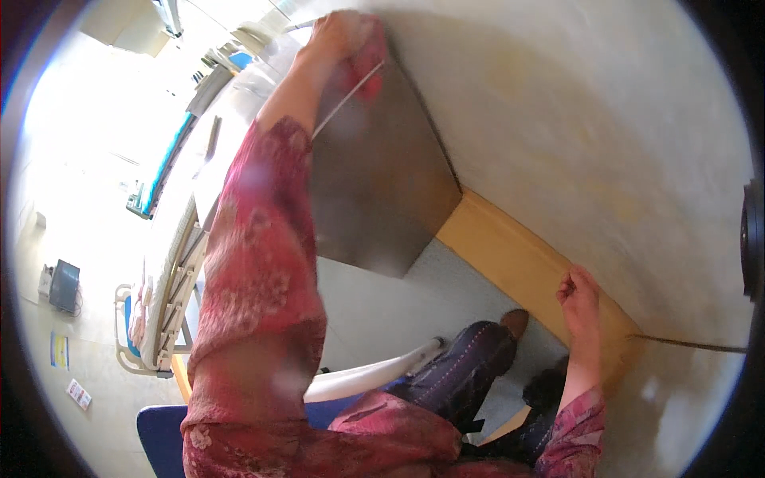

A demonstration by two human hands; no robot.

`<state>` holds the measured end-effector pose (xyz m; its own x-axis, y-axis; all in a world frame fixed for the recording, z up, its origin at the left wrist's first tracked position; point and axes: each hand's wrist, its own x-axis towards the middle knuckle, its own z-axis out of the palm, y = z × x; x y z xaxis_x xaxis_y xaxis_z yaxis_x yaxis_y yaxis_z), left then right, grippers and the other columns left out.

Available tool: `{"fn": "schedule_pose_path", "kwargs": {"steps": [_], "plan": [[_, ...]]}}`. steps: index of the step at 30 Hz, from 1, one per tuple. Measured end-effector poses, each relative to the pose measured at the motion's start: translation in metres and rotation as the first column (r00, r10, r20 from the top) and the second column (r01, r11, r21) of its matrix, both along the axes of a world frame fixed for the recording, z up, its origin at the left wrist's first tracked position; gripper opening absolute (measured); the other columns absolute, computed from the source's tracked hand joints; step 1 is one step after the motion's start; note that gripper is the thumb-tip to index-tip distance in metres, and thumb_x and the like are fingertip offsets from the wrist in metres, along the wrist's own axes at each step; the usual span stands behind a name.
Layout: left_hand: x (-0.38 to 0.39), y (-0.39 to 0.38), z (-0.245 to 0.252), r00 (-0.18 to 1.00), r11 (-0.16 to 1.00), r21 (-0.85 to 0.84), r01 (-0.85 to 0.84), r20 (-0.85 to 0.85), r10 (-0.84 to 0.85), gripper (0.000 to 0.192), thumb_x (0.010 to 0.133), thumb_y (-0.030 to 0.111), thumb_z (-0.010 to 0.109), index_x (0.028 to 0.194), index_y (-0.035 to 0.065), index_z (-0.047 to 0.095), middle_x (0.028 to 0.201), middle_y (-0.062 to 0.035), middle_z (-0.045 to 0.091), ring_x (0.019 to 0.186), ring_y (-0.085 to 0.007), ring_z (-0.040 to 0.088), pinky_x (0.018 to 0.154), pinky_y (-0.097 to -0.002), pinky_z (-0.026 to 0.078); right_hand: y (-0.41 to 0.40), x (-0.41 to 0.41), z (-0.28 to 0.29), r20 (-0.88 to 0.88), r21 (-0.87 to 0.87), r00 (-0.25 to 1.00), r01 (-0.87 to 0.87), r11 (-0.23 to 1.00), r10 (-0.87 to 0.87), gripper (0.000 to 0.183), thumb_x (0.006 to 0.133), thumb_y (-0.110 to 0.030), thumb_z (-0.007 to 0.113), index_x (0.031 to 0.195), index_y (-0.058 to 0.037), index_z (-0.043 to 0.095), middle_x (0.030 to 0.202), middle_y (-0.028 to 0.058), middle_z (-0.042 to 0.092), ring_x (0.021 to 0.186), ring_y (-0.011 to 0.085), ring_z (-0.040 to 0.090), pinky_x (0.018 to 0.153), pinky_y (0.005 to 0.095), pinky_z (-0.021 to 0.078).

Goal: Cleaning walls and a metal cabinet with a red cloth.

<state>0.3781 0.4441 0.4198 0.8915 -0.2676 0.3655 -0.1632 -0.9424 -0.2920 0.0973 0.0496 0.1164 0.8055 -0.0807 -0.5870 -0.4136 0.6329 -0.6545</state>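
Observation:
At the top of the view, my left hand is raised at the end of an outstretched arm, gripping a bunched red cloth; blur hides its exact form. A thin, straight white strip slants between the cloth and my sleeve; whether it is a cord or a rod cannot be told. My right hand is low at the right, in front of the wall, with curled fingers and nothing visible in them. A dark grey panel stands below the cloth.
A marbled wall with a tan skirting band runs along the right. Beds with rails stand at the left, near a wall-mounted screen. A blue chair and a curved white tube are close to my legs.

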Motion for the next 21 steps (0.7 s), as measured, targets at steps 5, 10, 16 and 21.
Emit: {"fn": "schedule_pose_path", "kwargs": {"steps": [5,10,16,21], "plan": [[-0.038,-0.055,0.012,0.954,0.591,-0.77,-0.24,-0.3,-0.003,0.021,0.083,0.018,0.052,0.094,0.0059,0.065,0.093,-0.0173,0.065,0.09,-0.0281,0.063,0.078,-0.0386,0.05,-0.008,-0.002,-0.015,0.051,-0.065,0.997,-0.059,0.996,0.062,0.009,0.088,-0.016,0.055,0.087,-0.0069,0.055,0.068,0.0004,0.052,0.059,0.0114,0.049,0.052,0.0238,0.0404],[-0.073,0.063,0.01,0.916,0.886,-0.266,0.379,-0.025,-0.4,0.021,0.086,0.02,0.051,0.095,0.0085,0.066,0.093,-0.0168,0.065,0.089,-0.0308,0.062,0.079,-0.0402,0.049,-0.02,0.008,-0.033,0.119,-0.123,0.992,-0.033,0.992,0.048,0.013,0.087,-0.019,0.059,0.094,-0.0079,0.059,0.071,-0.0015,0.052,0.061,0.008,0.047,0.053,0.0219,0.0396],[-0.238,0.123,0.005,0.997,0.995,-0.059,0.075,0.034,-0.073,0.05,0.084,0.024,0.057,0.125,-0.0016,0.045,0.119,-0.0237,0.052,0.108,-0.0405,0.051,0.091,-0.0433,0.042,-0.022,0.013,-0.037,0.146,-0.089,0.986,-0.067,0.994,0.08,0.013,0.087,-0.019,0.06,0.096,-0.0101,0.06,0.071,-0.0031,0.053,0.06,0.0064,0.047,0.052,0.0214,0.0395],[-0.286,0.143,0.0,0.996,0.992,-0.12,0.032,0.091,-0.021,0.048,0.08,0.014,0.062,0.123,-0.0002,0.049,0.12,-0.022,0.054,0.116,-0.0368,0.049,0.099,-0.0394,0.038,-0.012,0.001,-0.026,0.072,-0.125,0.993,-0.08,0.989,0.09,0.013,0.087,-0.025,0.059,0.088,-0.0116,0.058,0.067,-0.0043,0.05,0.057,0.0067,0.045,0.05,0.0206,0.0357]]}}
